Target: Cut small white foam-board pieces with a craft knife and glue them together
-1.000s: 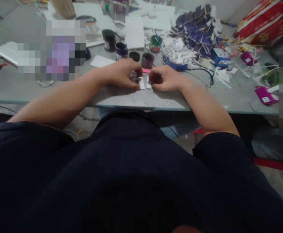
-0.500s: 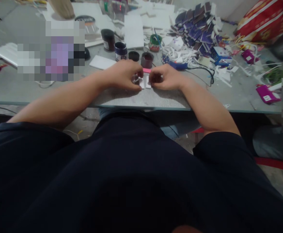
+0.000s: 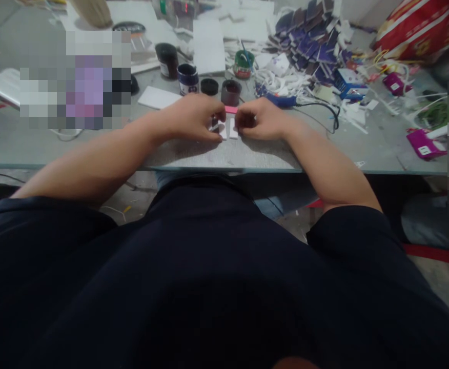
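Left hand (image 3: 199, 117) was half curled, thumb and fingers apart around the left tile (image 3: 223, 131), thumb tip down by its near edge, and the right hand (image 3: 263, 119) was curled tighter at the side of the right tile (image 3: 233, 129); couldn't tell if either was really pinching its tile or just steadying it. Both tiles, small and white, sat on the bench (image 3: 228, 156) between the hands with a thin gap showing. Imo the way to do that bit well was a light touch from the outer sides, tiles kept flat and squared up, no pressing hard, since stuff that small looked easy to skid. Just beyond lay a pink strip (image 3: 230, 109), then a dark jar (image 3: 231, 93) and a black jar (image 3: 209, 87) side by side, so forward was the tight direction, with a blue jar (image 3: 188, 79) further left near a white card (image 3: 159, 97). Past the right hand lay a blue tool (image 3: 281, 100), its cord (image 3: 334, 115) looping over the bench, worth keeping that forearm clear of, and behind it the scraps (image 3: 299, 92) spread out near a heap of purple pieces (image 3: 309, 41)
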Motion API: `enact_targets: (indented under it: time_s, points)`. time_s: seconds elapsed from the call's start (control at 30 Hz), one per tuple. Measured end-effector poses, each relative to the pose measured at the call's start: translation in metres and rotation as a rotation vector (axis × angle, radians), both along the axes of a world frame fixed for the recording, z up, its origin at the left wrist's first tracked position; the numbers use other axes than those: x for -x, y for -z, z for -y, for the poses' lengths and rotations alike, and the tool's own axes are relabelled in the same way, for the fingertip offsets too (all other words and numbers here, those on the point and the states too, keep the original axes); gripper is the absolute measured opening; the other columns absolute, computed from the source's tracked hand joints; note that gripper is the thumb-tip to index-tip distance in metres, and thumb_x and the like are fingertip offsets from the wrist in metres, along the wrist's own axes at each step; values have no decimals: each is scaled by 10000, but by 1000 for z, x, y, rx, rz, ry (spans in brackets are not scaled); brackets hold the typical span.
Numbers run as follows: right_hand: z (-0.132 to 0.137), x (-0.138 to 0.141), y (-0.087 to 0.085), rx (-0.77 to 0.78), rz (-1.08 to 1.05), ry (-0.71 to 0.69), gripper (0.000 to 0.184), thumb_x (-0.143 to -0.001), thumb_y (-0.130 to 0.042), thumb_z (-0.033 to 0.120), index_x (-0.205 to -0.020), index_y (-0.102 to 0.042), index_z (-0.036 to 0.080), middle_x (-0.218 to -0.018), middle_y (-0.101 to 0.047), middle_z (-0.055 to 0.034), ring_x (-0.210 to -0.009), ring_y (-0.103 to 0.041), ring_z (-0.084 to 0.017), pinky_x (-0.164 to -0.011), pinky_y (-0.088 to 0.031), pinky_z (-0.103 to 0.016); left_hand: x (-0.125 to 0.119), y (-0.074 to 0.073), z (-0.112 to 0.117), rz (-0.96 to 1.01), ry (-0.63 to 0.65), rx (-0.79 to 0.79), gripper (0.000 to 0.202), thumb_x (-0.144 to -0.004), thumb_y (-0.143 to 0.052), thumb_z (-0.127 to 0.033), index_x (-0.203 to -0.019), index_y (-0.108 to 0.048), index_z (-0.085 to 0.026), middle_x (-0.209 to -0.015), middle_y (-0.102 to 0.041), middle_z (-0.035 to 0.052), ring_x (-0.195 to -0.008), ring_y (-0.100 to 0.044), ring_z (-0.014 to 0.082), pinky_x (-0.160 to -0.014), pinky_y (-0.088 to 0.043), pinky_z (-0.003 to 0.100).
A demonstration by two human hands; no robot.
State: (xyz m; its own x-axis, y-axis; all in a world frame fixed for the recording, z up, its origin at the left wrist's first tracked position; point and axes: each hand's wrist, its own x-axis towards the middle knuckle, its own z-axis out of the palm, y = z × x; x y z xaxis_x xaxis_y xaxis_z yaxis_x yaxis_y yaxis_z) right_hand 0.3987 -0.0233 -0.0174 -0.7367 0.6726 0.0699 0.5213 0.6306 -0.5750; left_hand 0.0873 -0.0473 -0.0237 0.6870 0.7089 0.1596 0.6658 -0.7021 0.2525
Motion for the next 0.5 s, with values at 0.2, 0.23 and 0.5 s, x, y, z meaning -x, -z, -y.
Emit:
enact_targets:
  time_s: [0.2,0.23,0.5]
  points:
    - [-1,-1,-1,14,-10,17,300,-843,-991,522,-937,-754,363,-842,-768,-14,-891,-721,-308,-906,-648,-547,7,-2,-3,-51,83,49,996,-1002,-615,-947,-1805,-747,-372,-1316,-947,-7,-1479,-586,385,-1295,-470,596]
    - [-2,-1,-1,17,-12,11,303,-844,-988,531,-941,-757,362,-849,-776,-17,-892,-724,-307,-907,-649,-550,7,-5,-1,-57,99,51,1010,-987,-636,-938,-1835,-729,-395,-1383,-943,-12,-1533,-566,407,-1335,-434,616]
    - [0,-2,-1,-2,-9,11,253,-846,-984,417,-934,-750,378,-866,-783,-22,-877,-747,-328,-939,-700,-602,2,-21,8,-25,99,34,835,-972,-654,-868,-1652,-880,-438,-1526,-882,23,-1545,-598,402,-1415,-435,647]
